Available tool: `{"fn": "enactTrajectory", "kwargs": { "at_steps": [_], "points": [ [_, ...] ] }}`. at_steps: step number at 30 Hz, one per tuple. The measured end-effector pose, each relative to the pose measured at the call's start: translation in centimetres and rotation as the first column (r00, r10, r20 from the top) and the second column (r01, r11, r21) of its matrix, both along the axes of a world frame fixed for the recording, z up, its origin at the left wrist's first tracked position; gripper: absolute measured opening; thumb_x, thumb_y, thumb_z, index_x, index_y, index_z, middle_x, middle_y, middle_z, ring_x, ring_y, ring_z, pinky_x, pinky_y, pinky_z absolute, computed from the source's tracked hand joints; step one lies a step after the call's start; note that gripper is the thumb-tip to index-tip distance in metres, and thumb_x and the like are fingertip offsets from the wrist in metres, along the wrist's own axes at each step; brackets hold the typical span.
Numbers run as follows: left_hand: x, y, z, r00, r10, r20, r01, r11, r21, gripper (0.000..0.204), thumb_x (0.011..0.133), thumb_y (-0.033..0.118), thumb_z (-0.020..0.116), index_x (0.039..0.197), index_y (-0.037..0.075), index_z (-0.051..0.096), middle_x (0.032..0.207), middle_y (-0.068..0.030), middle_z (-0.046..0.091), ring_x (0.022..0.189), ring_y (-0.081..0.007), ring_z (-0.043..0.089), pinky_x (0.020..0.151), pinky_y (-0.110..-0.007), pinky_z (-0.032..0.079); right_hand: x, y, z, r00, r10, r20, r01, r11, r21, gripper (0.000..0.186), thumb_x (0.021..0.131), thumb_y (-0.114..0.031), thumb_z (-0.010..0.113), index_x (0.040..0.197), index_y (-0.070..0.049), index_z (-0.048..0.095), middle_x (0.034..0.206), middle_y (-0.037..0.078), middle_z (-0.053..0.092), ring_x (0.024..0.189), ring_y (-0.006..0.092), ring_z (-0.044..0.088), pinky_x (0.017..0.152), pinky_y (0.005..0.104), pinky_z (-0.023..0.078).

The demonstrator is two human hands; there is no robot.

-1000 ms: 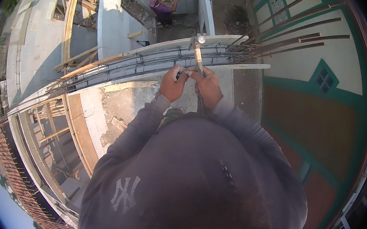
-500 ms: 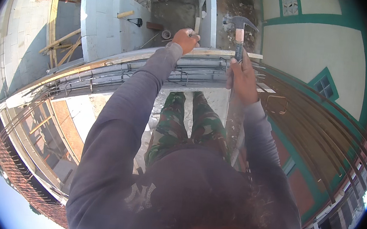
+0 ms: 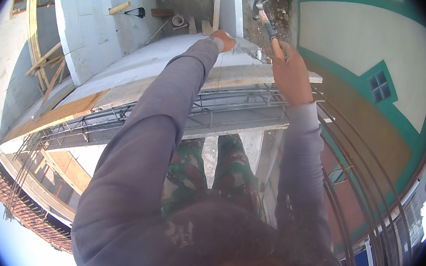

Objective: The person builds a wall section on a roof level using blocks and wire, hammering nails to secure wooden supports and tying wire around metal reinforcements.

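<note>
My right hand [image 3: 291,74] is wrapped round the handle of a claw hammer [image 3: 265,22], its head pointing up and away from me. My left hand [image 3: 225,41] reaches out beyond the wooden form board [image 3: 246,76], over the outer face of the wall. Its fingers are closed, and what they hold is hidden. A thin dark line [image 3: 222,59], maybe wire or string, runs down just under that hand. Between the board and my body lies a steel rebar cage [image 3: 232,96] in a long trough.
Long rebar rods [image 3: 371,143] stick out at the right. At the left stand a pale block wall [image 3: 116,21] and leaning timbers [image 3: 36,23]. Far below are a round pail [image 3: 177,21] and a strip of wood [image 3: 216,15]. A cream and green building [image 3: 355,39] rises at the right.
The view has tipped forward, showing more of the wall's outer face. My left hand has reached farther over the board. The hammer has swung from upright to tilted left, its head farther away.
</note>
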State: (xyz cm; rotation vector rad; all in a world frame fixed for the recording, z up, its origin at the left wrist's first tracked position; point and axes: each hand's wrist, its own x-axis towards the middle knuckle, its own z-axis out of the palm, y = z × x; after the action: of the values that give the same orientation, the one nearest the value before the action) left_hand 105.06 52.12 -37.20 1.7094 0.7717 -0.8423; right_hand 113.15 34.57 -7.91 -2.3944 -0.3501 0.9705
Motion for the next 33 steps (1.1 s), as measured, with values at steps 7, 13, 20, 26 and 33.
{"fn": "enactTrajectory", "kwargs": {
  "at_steps": [7, 13, 20, 26, 33],
  "points": [
    [-1.5, -2.9, -6.0, 0.983, -0.18, -0.033, 0.176, 0.979, -0.1, 0.036, 0.095, 0.039, 0.067, 0.118, 0.015, 0.082, 0.099, -0.0045, 0.081, 0.09, -0.0228, 0.074, 0.084, -0.038, 0.056, 0.7, -0.3, -7.2, 0.958, 0.206, 0.2, -0.21, 0.978, -0.005, 0.047, 0.1, -0.016, 0.052, 0.145, -0.003, 0.059, 0.118, 0.023, 0.073, 0.103, 0.0399, 0.071, 0.092, 0.046, 0.055],
    [-1.3, -3.0, -5.0, 0.988, -0.129, -0.086, 0.117, 0.984, -0.132, 0.042, 0.092, 0.04, 0.07, 0.111, 0.005, 0.081, 0.108, -0.0097, 0.081, 0.108, -0.0267, 0.073, 0.1, -0.039, 0.053, -1.3, 1.6, -6.3, 0.962, 0.247, 0.115, -0.203, 0.931, -0.302, 0.048, 0.098, -0.018, 0.056, 0.145, -0.019, 0.062, 0.121, 0.023, 0.072, 0.109, 0.0442, 0.069, 0.096, 0.0524, 0.055],
    [-1.6, -3.4, -4.5, 0.991, -0.098, -0.092, 0.086, 0.989, -0.124, 0.033, 0.095, 0.036, 0.071, 0.11, 0.009, 0.083, 0.101, -0.0061, 0.082, 0.092, -0.0215, 0.072, 0.086, -0.037, 0.055, -1.5, 1.9, -5.7, 0.945, 0.318, 0.072, -0.268, 0.883, -0.386, 0.051, 0.096, -0.02, 0.06, 0.147, -0.026, 0.061, 0.115, 0.022, 0.075, 0.106, 0.0428, 0.072, 0.095, 0.0522, 0.057],
    [-2.1, -3.8, -5.9, 0.993, -0.056, -0.1, 0.042, 0.99, -0.132, 0.037, 0.096, 0.04, 0.072, 0.109, 0.006, 0.082, 0.107, -0.0091, 0.081, 0.099, -0.0253, 0.072, 0.091, -0.039, 0.054, -1.2, 3.3, -5.9, 0.954, 0.291, 0.07, -0.24, 0.884, -0.402, 0.053, 0.095, -0.021, 0.06, 0.148, -0.027, 0.061, 0.112, 0.023, 0.076, 0.104, 0.0432, 0.073, 0.095, 0.0524, 0.058],
    [-2.0, -3.4, -4.8, 0.99, -0.104, -0.098, 0.093, 0.99, -0.109, 0.042, 0.095, 0.045, 0.071, 0.105, 0.006, 0.083, 0.102, -0.0102, 0.08, 0.085, -0.0257, 0.069, 0.081, -0.042, 0.054, -0.5, 4.2, -6.8, 0.962, 0.264, -0.072, -0.258, 0.788, -0.559, 0.037, 0.096, -0.025, 0.06, 0.128, -0.009, 0.07, 0.116, 0.024, 0.074, 0.109, 0.0435, 0.07, 0.096, 0.0518, 0.056]
  ]
}}
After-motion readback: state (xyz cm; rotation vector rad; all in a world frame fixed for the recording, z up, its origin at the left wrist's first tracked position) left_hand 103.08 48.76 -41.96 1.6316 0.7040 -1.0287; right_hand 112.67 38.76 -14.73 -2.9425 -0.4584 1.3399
